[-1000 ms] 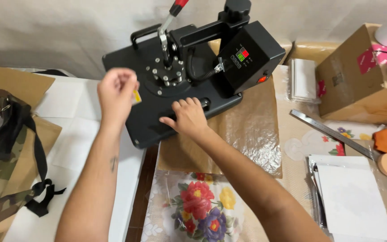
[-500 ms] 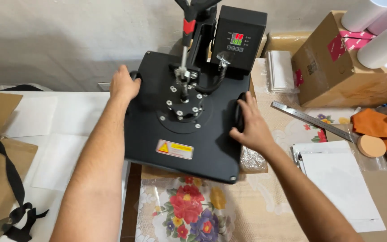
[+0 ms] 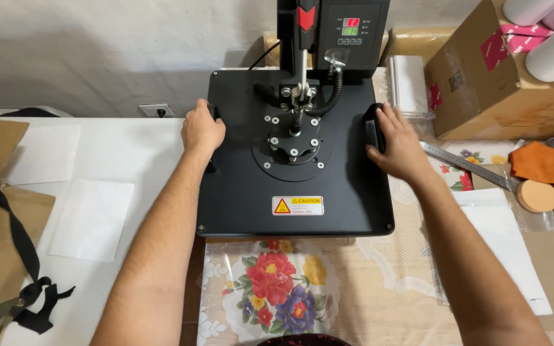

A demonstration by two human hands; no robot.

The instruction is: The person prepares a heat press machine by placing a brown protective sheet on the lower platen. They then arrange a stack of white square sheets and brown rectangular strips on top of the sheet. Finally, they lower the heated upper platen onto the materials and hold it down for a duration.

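The black heat press (image 3: 293,160) sits square at the counter's (image 3: 117,154) far middle. The left hand (image 3: 202,130) has its grip closed on the plate's left handle; the right hand (image 3: 397,146) lies open-fingered against the right handle. White sheets leave room left; a steel ruler (image 3: 466,165) and cardboard box (image 3: 482,83) crowd the right. The plate, angled earlier, now faces straight.

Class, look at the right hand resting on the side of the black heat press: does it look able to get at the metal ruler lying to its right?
Probably yes. The right hand rests on the heat press edge, and the metal ruler lies flat on the table just beside it, with nothing standing between them.
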